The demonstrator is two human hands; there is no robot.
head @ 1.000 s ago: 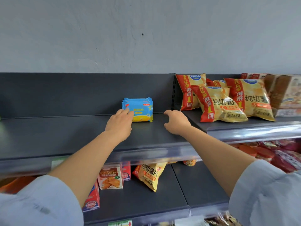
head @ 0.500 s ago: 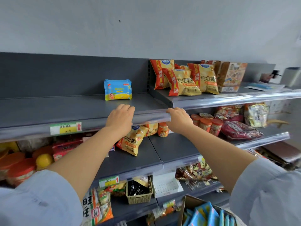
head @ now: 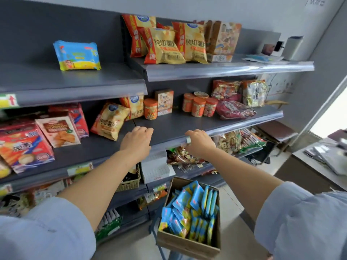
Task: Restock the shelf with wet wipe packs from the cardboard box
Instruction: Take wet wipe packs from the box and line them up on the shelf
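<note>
A small stack of blue and yellow wet wipe packs (head: 77, 55) stands on the top shelf (head: 75, 85), upper left. Below, at the bottom centre, an open cardboard box (head: 189, 243) holds several more blue wet wipe packs (head: 191, 211). My left hand (head: 137, 141) and my right hand (head: 200, 142) hang in front of the second shelf's edge, well below the stack and above the box. Both have loosely curled fingers and hold nothing.
Yellow and red chip bags (head: 165, 45) fill the top shelf to the right of the stack. The second shelf (head: 216, 128) carries biscuit boxes (head: 24, 145), orange jars (head: 198, 106) and snack bags. A woven basket (head: 131, 182) and a white box (head: 156, 168) sit lower. A counter (head: 323, 162) stands at right.
Both hands have drawn back from the top shelf and dropped to the second shelf's height. The view has tilted down and right, bringing the cardboard box into sight.
</note>
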